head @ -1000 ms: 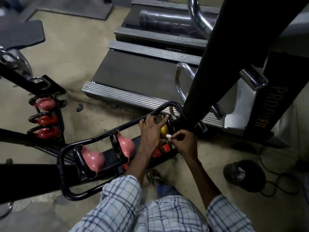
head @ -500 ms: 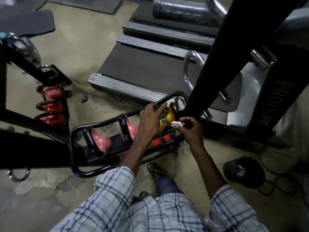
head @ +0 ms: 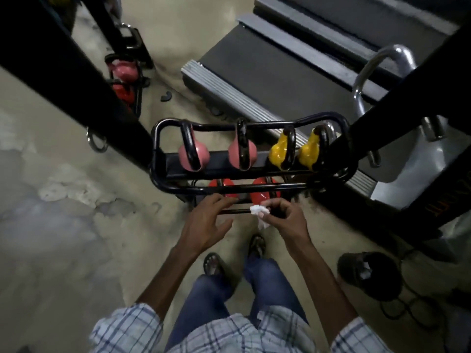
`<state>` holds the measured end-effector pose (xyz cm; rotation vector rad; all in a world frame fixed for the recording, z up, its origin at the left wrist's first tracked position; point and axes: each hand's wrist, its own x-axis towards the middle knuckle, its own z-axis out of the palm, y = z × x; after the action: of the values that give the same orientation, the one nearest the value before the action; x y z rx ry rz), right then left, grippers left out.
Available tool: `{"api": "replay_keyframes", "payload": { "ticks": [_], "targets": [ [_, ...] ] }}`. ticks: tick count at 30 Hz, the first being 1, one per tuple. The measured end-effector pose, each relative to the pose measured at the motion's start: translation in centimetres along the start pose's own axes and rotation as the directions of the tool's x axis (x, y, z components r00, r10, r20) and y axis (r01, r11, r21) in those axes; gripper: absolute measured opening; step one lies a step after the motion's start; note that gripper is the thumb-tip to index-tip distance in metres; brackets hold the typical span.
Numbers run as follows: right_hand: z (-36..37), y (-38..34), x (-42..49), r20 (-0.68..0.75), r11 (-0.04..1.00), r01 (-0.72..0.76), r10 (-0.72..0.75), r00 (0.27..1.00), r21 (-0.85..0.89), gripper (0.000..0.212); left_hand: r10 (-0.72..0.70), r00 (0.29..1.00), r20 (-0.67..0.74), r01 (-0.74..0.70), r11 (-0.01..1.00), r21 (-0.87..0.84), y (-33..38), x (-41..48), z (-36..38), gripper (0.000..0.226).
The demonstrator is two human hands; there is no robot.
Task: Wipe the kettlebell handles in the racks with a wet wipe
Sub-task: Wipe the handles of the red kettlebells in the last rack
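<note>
A black tubular rack [head: 254,186] stands on the floor in front of me. Its upper tier holds two pink kettlebells [head: 193,155] and two yellow kettlebells [head: 280,150], all with black handles. Two red kettlebells [head: 265,192] sit on the lower tier, partly hidden behind the front rails. My right hand [head: 285,220] pinches a crumpled white wet wipe [head: 260,212] just in front of the lower rail, below the right red kettlebell. My left hand [head: 206,225] hovers beside it, fingers spread and relaxed, holding nothing, its fingertips near the lower rail.
A treadmill deck [head: 275,72] lies behind the rack. Thick black machine posts cross the view at left [head: 76,80] and right [head: 397,108]. A second rack with pink and red kettlebells [head: 125,80] stands far left. A dark bin [head: 369,273] with cables sits at right. My sandalled feet [head: 214,263] stand close to the rack.
Both hands have left the yellow kettlebells on the upper tier and dropped to the front lower rail. My left hand let go and opened. The view swung to face the rack squarely.
</note>
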<state>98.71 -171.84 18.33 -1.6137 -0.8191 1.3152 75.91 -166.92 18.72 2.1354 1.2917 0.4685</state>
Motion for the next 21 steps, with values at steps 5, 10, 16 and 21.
{"api": "replay_keyframes", "payload": {
  "ticks": [5, 10, 16, 21],
  "targets": [
    [2.7, 5.2, 2.5, 0.059, 0.991, -0.054, 0.062, 0.996, -0.122, 0.016, -0.145, 0.989, -0.021, 0.145, 0.989, 0.011, -5.9, -1.9, 4.1, 0.046],
    [5.6, 15.1, 13.2, 0.123, 0.972, 0.009, 0.021, 0.992, -0.236, 0.028, -0.269, 0.961, -0.061, 0.273, 0.961, 0.055, -16.4, 0.9, 13.8, 0.051],
    [10.7, 26.0, 27.0, 0.039, 0.93, 0.202, -0.2, 0.979, -0.307, 0.016, -0.207, 0.978, -0.036, 0.21, 0.955, 0.209, -28.7, 5.2, 25.5, 0.094],
    [15.0, 32.6, 34.5, 0.153, 0.823, 0.446, -0.419, 0.895, -0.353, 0.014, -0.097, 0.991, -0.092, 0.122, 0.931, 0.343, -35.3, 7.2, 30.6, 0.102]
  ]
}}
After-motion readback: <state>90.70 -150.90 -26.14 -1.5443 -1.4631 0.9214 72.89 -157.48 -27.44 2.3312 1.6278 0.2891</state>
